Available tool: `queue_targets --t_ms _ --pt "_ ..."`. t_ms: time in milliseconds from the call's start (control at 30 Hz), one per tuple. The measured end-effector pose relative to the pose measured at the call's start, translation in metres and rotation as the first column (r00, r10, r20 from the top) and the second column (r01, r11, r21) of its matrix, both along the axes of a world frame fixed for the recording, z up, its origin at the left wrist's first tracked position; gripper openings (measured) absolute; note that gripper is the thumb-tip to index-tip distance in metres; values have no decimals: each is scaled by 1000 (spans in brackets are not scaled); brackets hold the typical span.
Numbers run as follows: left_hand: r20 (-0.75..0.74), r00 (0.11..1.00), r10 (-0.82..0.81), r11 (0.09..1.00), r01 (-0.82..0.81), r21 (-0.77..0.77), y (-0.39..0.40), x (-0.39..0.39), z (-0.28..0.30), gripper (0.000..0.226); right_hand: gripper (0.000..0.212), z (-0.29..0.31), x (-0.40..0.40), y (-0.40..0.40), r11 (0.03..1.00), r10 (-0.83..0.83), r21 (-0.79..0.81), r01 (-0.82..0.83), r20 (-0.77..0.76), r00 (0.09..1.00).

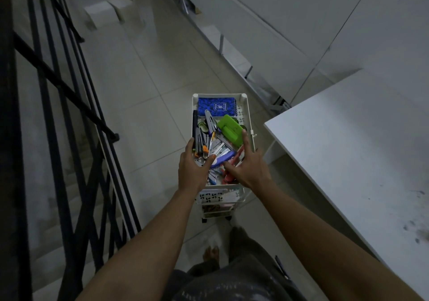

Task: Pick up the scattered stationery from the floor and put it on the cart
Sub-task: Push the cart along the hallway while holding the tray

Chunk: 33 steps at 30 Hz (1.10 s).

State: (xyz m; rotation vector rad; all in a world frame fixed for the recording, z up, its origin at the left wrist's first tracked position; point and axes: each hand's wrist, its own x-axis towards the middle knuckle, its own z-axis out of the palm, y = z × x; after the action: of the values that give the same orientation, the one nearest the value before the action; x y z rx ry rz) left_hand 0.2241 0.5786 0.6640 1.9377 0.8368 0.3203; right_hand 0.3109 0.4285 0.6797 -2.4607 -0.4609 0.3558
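Tiled floor [130, 73], pale and glossy, running the length of the view. Black metal railing [53, 105] along the left side, stairs dimly visible beyond its bars. White table [362, 143] at right, top surface bearing dark smudges toward the near corner. White wall panels [290, 13] at upper right, meeting the floor along a diagonal line.

White wheeled cart [246, 105] standing on the floor between railing and table, near the table's corner, perforated side walls visible, lower tiers partly seen under the top tray. Top tray filled with stationery [216, 138]: blue spiral notebook [217, 106] lying flat at the far end; green hole punch [229, 129] just nearer, toward the right wall; black marker [195, 122] along the left wall; cluster of silver clips and small tools in the middle; blue-and-white stapler-like item [224, 157] between the two hands; reddish items at the near right, too jumbled to identify.

Left hand [193, 166] over the tray's near left part, thumb and fingers closed around a bundle of slim silver and orange tools. Right hand [247, 161] over the near right part, fingers spread and straight, index fingertip touching the green hole punch, nothing gripped.

Bare foot [210, 254] on the floor below the cart, beside grey clothing at bottom centre.
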Motion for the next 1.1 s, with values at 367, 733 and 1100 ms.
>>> queue_targets --t_ms 367,733,1100 --pt "9 1000 16 1000 -16 -9 8 50 6 80 114 -1 50 6 1000 -13 11 13 -1 1000" --pt "21 998 64 998 -63 -19 6 72 7 80 114 -3 73 5 989 24 145 -26 13 1000" --pt "-150 981 123 992 -127 -18 40 46 2 95 121 -3 50 36 990 39 139 -30 -63 997"
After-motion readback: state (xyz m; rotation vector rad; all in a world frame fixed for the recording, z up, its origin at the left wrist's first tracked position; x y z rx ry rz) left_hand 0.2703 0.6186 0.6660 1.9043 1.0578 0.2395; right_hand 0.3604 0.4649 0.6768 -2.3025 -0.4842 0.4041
